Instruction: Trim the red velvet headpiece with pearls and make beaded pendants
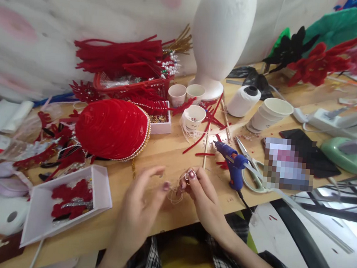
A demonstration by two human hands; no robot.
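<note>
Pale thread [175, 197] — thin, loosely looped, at the right hand [201, 190]

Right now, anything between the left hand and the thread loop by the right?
Nothing visible between the left hand and thread loop; whether they touch, I can't tell. The blue glue gun lies beyond the right hand, outside that gap.

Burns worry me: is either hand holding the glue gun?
No, the blue glue gun lies beside the scissors, apart from the left hand and right hand.
</note>
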